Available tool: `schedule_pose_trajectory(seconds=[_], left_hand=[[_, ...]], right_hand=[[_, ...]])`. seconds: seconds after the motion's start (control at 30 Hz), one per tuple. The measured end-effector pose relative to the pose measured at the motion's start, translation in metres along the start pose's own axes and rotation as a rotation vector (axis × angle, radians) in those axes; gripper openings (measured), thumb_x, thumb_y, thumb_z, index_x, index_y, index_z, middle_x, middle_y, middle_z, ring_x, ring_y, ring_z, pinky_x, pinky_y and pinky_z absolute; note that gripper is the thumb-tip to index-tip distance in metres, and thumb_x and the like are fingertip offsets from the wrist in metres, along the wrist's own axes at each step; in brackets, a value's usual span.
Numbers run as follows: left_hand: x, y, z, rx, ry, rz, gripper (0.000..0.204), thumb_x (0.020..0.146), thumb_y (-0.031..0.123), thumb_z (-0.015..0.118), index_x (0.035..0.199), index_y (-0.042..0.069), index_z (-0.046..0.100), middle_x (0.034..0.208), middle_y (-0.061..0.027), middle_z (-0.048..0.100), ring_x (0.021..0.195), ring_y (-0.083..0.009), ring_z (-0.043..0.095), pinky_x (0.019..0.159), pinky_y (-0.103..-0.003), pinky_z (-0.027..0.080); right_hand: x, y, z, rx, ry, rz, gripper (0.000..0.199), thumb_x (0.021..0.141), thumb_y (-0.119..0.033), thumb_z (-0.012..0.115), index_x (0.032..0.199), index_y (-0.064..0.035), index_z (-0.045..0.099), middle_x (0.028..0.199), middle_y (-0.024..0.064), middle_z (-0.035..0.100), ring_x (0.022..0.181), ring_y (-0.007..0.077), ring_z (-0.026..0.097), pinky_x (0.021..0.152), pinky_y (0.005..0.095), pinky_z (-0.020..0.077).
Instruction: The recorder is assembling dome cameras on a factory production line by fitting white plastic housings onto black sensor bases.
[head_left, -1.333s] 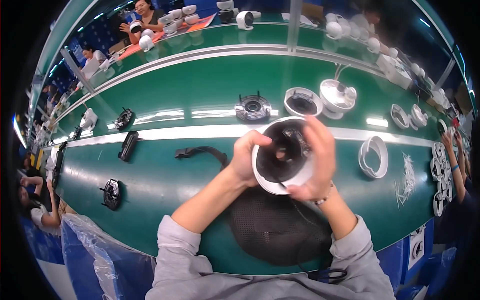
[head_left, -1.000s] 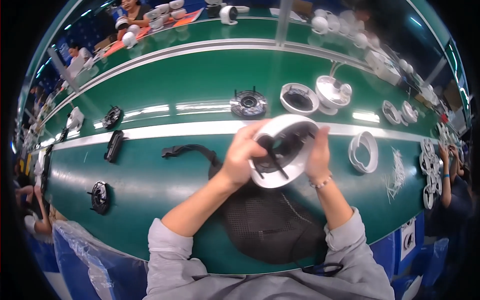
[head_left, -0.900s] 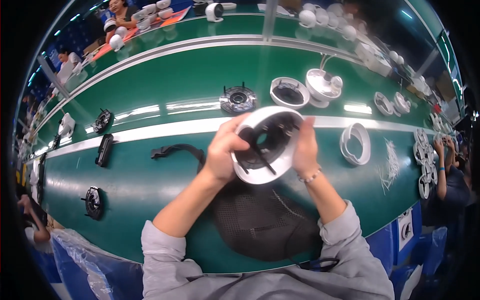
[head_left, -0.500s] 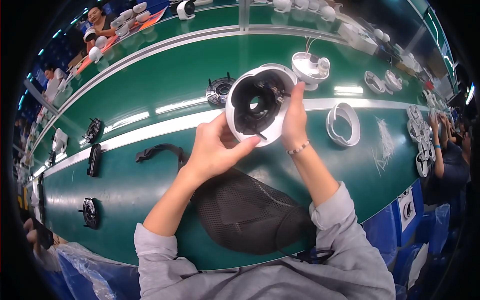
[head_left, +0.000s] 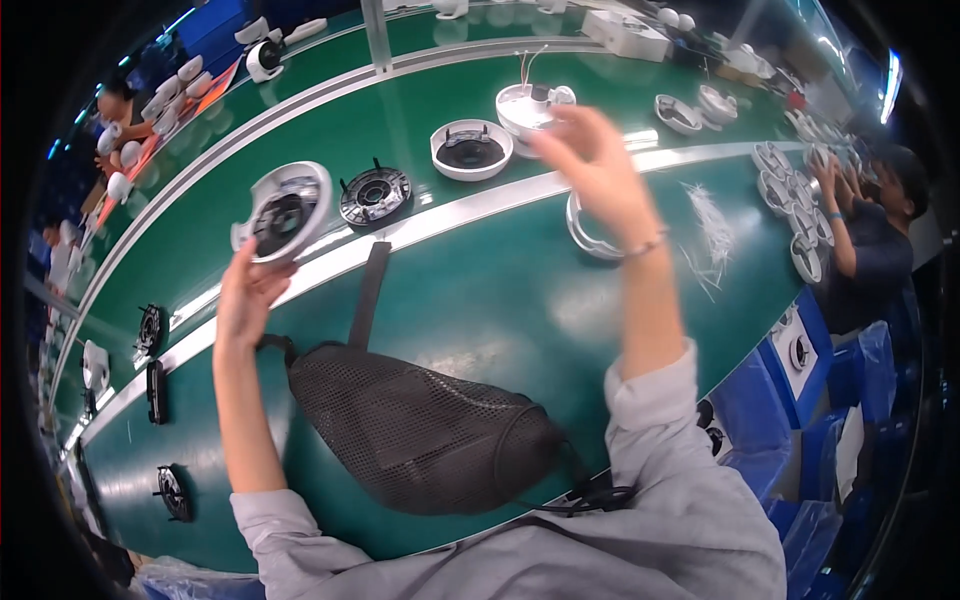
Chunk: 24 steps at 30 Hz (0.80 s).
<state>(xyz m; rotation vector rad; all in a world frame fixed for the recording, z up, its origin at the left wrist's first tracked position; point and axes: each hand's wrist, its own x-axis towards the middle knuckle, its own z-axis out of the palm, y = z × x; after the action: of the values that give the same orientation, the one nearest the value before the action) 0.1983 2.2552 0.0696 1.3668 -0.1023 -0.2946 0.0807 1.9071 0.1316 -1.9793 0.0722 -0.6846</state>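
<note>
We note green tabletop [head_left: 480,310] between the black mesh bag [head_left: 420,430] and metal strip [head_left: 500,195]. Our left hand [head_left: 245,305] grasps the black-cored white housing [head_left: 290,210] by its lower rim, left of a black ring unit [head_left: 375,195]; our right hand [head_left: 600,170], half-open, adjoins a wired white bowl [head_left: 512,110], contact unclear.

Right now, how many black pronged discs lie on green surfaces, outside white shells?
3: one disc right of the held white shell; another disc beyond the black bar; a third disc nearer than that bar. More may hide far left.
</note>
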Motion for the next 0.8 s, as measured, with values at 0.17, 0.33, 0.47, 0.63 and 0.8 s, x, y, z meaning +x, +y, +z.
schedule_pose_trajectory(seconds=[0.17,0.33,0.47,0.63,0.8], left_hand=[[0.048,-0.005,-0.063,0.012,0.132,-0.041,0.047,0.082,0.031,0.051,0.103,-0.01,0.044,0.094,-0.0241,0.055,0.082,-0.0272,0.059,0.069,-0.029,0.05],[0.08,-0.017,-0.107,0.117,0.173,-0.124,0.054,0.08,0.037,0.051,0.103,-0.011,0.044,0.091,-0.0273,0.055,0.084,-0.0288,0.058,0.07,-0.03,0.05],[0.075,0.017,-0.066,1.55,0.634,0.156,0.063,0.073,0.052,0.052,0.095,-0.006,0.053,0.088,-0.0222,0.058,0.083,-0.0339,0.056,0.071,-0.04,0.046],[0.094,0.007,0.052,1.437,0.336,1.065,0.032,0.069,0.025,0.059,0.092,0.003,0.055,0.092,-0.0151,0.056,0.084,-0.0319,0.053,0.073,-0.041,0.041],[0.13,-0.052,0.067,1.314,0.228,0.307,0.039,0.071,0.027,0.055,0.091,-0.007,0.052,0.094,-0.026,0.054,0.091,-0.036,0.054,0.078,-0.04,0.044]], right_hand=[[-0.001,0.089,-0.089,-0.758,-0.132,-0.124,0.062,0.064,-0.022,0.071,0.116,-0.0028,0.044,0.119,0.0155,0.045,0.111,0.0278,0.042,0.093,0.0335,0.0323],[0.015,0.123,-0.06,-0.527,-0.035,-0.011,0.023,0.065,-0.008,0.066,0.087,-0.0034,0.062,0.087,0.0113,0.062,0.079,0.0216,0.059,0.071,0.0287,0.0451],[0.013,0.112,-0.056,-0.519,0.002,-0.121,0.011,0.067,-0.005,0.062,0.077,-0.0009,0.063,0.075,0.0122,0.062,0.07,0.0208,0.06,0.064,0.0275,0.0455],[0.01,0.083,-0.075,-0.593,0.304,-0.369,0.012,0.069,-0.004,0.061,0.081,-0.0005,0.062,0.078,0.0099,0.063,0.069,0.0176,0.061,0.065,0.0257,0.0452],[0.002,0.031,-0.013,-0.191,0.273,-0.189,0.013,0.074,-0.006,0.061,0.084,0.0022,0.061,0.077,0.0075,0.062,0.07,0.0111,0.057,0.064,0.0237,0.0445]])
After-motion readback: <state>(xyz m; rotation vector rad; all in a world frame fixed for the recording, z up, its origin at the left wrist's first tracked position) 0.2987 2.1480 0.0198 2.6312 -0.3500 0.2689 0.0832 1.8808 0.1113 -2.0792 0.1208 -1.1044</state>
